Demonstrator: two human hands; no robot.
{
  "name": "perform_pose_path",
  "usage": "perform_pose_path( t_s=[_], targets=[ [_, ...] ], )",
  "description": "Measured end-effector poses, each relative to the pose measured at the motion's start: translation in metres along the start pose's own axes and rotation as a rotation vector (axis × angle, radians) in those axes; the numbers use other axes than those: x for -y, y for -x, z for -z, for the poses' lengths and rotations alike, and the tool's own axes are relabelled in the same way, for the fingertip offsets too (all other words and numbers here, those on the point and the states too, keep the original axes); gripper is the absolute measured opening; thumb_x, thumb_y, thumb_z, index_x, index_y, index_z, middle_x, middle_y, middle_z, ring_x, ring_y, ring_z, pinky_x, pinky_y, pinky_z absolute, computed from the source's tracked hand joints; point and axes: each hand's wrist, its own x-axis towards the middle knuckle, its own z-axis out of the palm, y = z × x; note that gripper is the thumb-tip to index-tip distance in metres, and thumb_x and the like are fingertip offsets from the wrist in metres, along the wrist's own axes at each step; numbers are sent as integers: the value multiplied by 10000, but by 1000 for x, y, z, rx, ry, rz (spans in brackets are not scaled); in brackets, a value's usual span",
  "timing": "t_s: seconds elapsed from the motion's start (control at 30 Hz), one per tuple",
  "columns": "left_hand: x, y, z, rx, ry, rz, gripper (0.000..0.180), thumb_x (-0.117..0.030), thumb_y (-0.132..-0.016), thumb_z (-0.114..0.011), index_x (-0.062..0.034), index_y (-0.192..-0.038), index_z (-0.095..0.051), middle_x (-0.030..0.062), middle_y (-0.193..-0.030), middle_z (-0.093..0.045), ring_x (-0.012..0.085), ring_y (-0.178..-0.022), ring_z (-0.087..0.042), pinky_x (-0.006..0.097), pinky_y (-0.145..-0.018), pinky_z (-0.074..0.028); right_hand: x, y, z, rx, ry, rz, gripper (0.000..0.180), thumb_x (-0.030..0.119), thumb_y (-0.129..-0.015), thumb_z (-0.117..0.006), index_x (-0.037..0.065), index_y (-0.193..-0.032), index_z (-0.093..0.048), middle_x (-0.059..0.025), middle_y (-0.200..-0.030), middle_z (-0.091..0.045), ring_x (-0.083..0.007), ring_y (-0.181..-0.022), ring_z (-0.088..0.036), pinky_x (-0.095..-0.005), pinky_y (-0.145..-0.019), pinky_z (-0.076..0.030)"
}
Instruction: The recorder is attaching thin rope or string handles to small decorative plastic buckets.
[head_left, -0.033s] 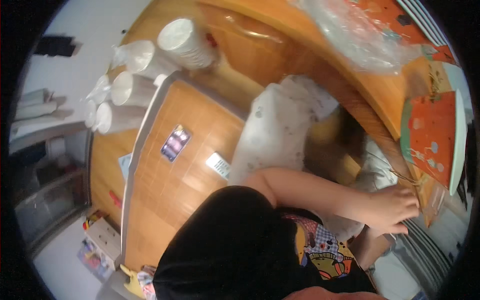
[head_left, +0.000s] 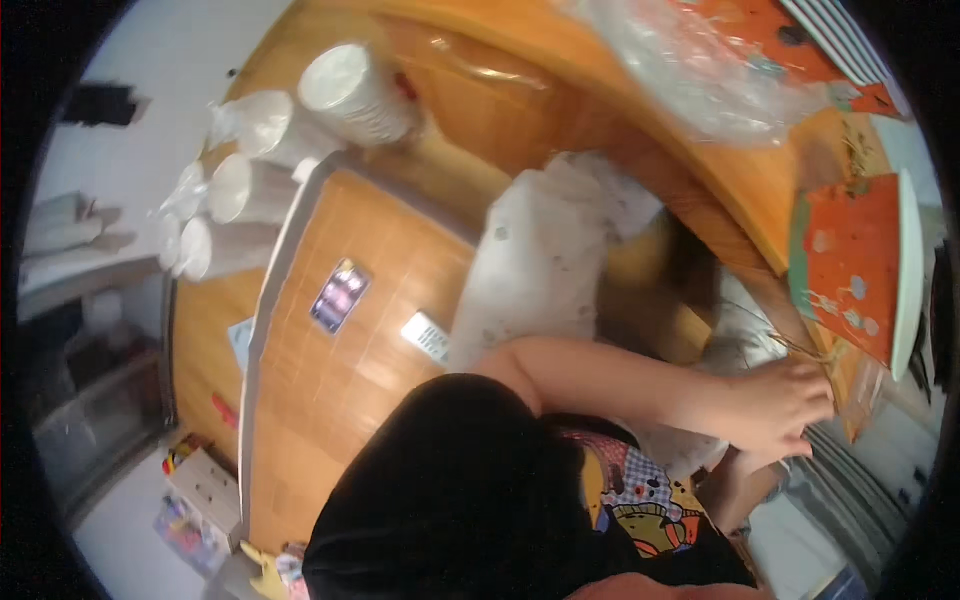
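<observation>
My left hand (head_left: 785,408) reaches across to the right side, by the edge of the wooden table. Its fingers are bent and drawn together, and what they hold, if anything, is hidden. Just above its knuckles, thin tan cords (head_left: 800,348) hang at the table edge. Beneath it my right forearm (head_left: 735,492) shows in part, and the right hand's fingers are out of sight behind the left hand. Beyond the cords stands an orange printed paper piece (head_left: 848,270) with a pale green edge, perhaps a bag or box.
Crumpled clear plastic (head_left: 690,75) lies on the wooden table (head_left: 740,190). A bulky white printed bag (head_left: 530,260) stands beside it. A grey-rimmed wooden surface (head_left: 390,240) carries a phone (head_left: 340,297) and a white remote (head_left: 425,336). Stacked white cups (head_left: 355,95) are near the wall.
The whole view has shifted slightly, so most things sit a little further left. My left hand keeps nearly the same pose beside the table edge.
</observation>
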Motion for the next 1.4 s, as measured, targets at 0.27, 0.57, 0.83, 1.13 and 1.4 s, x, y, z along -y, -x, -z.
perform_pose_path(
  t_s=[0.27,0.57,0.83,1.13,1.4],
  targets=[
    [-4,-19,26,291,704,477,579,-333,-988,-639,-3,-1414,-428,169,-1080,-674,229,-1023,-665,353,-888,-525,71,-27,-37,-189,636,457,321,-29,-913,-650,19,-1202,-518,-132,-1123,-638,-187,-998,-645,-317,-923,-512],
    [-16,-26,51,298,627,646,171,-152,-1043,-531,-1,-1049,-611,-17,-921,-590,52,-864,-503,219,-769,-424,85,-53,-91,-4,198,287,404,-134,-856,-639,20,-1204,-503,-115,-1002,-646,-181,-959,-652,-308,-876,-514],
    [-32,-31,72,228,505,594,160,-97,-999,-536,-25,-892,-630,-1,-836,-580,70,-806,-526,227,-738,-423,81,-63,-102,24,17,417,439,-139,-860,-649,28,-1230,-481,-134,-996,-671,-181,-953,-642,-309,-866,-512],
    [-27,-25,65,193,723,700,160,-145,-1015,-536,-30,-921,-596,-2,-817,-586,48,-758,-507,230,-680,-423,81,-69,-109,62,178,338,433,-115,-836,-707,20,-1181,-482,-127,-909,-704,-161,-796,-655,-272,-769,-525],
    [-33,-24,74,185,685,561,136,-126,-1001,-560,-35,-912,-608,-26,-756,-580,21,-693,-483,211,-614,-388,86,-82,-107,213,54,293,508,-68,-787,-789,62,-1115,-423,-100,-841,-709,-131,-811,-608,-250,-715,-491]
  ],
)
